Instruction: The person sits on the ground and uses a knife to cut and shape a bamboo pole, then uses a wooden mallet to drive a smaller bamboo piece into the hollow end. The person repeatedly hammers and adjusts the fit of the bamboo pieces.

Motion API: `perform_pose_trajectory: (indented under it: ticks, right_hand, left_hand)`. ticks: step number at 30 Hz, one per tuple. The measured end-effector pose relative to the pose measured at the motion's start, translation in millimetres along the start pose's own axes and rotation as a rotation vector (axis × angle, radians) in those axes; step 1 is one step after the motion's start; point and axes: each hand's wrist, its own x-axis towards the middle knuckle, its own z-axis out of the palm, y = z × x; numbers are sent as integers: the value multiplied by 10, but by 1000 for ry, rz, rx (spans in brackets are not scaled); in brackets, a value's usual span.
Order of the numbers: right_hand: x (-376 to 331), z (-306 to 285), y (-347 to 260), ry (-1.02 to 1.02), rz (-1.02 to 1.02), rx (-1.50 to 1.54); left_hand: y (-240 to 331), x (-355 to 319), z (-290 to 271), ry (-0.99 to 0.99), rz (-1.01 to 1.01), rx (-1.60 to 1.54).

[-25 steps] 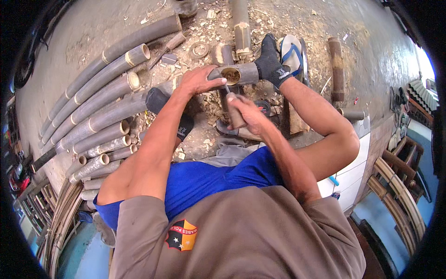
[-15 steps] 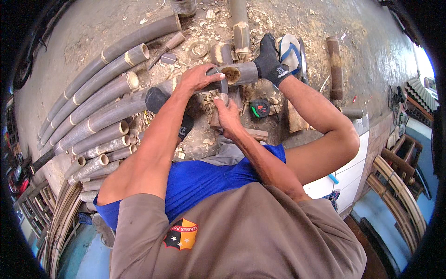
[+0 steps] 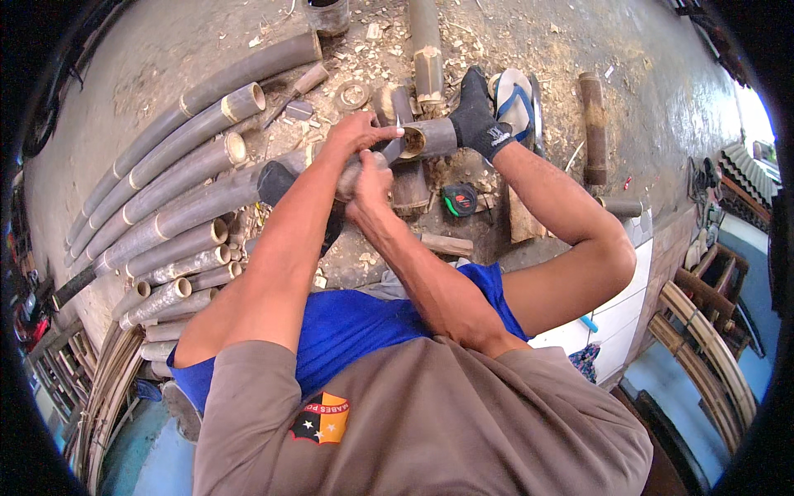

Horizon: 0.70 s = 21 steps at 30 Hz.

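A long grey-brown bamboo pole point(image 3: 434, 137) lies crosswise before me, with an opening cut in its upper side. My left hand point(image 3: 354, 134) is closed over the pole just left of that opening, its thumb stretched against the knife blade; its other fingers are mostly hidden. My right hand point(image 3: 372, 183) is shut around the thick wooden handle of a knife point(image 3: 349, 178). The knife's dark blade point(image 3: 394, 149) slants across the pole at the opening's left edge. My dark-socked foot point(image 3: 475, 107) rests against the pole's right end. A short bamboo piece point(image 3: 409, 188) lies beneath the pole.
Several bamboo poles point(image 3: 178, 190) fan out at left. A black-and-green tape measure point(image 3: 460, 199), sandals point(image 3: 514, 99), a wooden-handled tool point(image 3: 310, 80) and a bamboo tube point(image 3: 593, 124) lie around among wood shavings. Split bamboo strips point(image 3: 703, 355) stand at right.
My right hand has moved left and up with the knife, and its handle now points left beside my left wrist. My left hand stays at almost the same spot on the pole.
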Motion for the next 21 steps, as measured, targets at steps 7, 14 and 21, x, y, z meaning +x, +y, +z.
perform_pose_trajectory:
  ticks: [7,14,21]
  right_hand:
    - [-416,-1132,-1133,-454,181,-60]
    - [-415,-1432,-1955,-531,319,-620]
    - [231,-1268,-2154,-723,-260,-1817]
  left_hand:
    - [265,-628,167,303,116,107]
    - [92,-644,515,476,198,542]
    - [503,-834,601,594,92,351]
